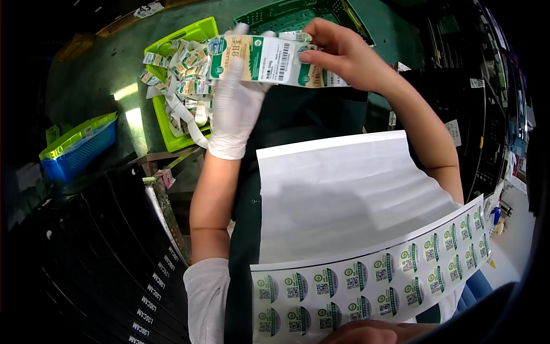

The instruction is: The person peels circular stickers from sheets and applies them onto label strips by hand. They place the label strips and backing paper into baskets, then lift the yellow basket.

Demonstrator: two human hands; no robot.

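Note:
My left hand (236, 109), in a white glove, grips a strip of printed labels (252, 57) near its left end. The front label reads "ORGANIC" and carries a barcode. My right hand (346, 57), bare, pinches the strip's right part between thumb and fingers, over a small round green sticker. Below the arms, a sheet of round green QR-code stickers (366, 275) lies across my front, its white blank part (344, 183) spread above the printed rows.
A lime-green crate (163, 112) full of loose labels stands left of my gloved hand. Behind is a dark green crate (361, 26). A blue crate with a lime-green one (80, 146) sits farther left. Black crates marked "LOSCAM" (152, 292) are stacked lower left.

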